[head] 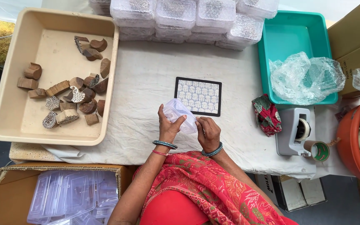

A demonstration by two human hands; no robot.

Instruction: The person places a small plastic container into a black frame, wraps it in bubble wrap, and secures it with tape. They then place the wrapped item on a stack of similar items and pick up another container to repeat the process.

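I hold a small clear plastic box [179, 113] over the white cloth, gripped from both sides. My left hand [168, 126] clasps its left end, thumb on the lid. My right hand [207, 131] pinches its right end. Just beyond the box lies a dark-framed card with a pale floral print [198, 96]. Both wrists wear bangles.
A beige tray [51, 33] with several carved wooden printing blocks sits left. Stacked filled clear boxes [180, 18] line the back. A teal tray [288, 33] holds bubble wrap; a grey tape dispenser [293, 131] and red cloth pouch [267, 114] stand right. A carton of empty clear boxes [69, 193] is below left.
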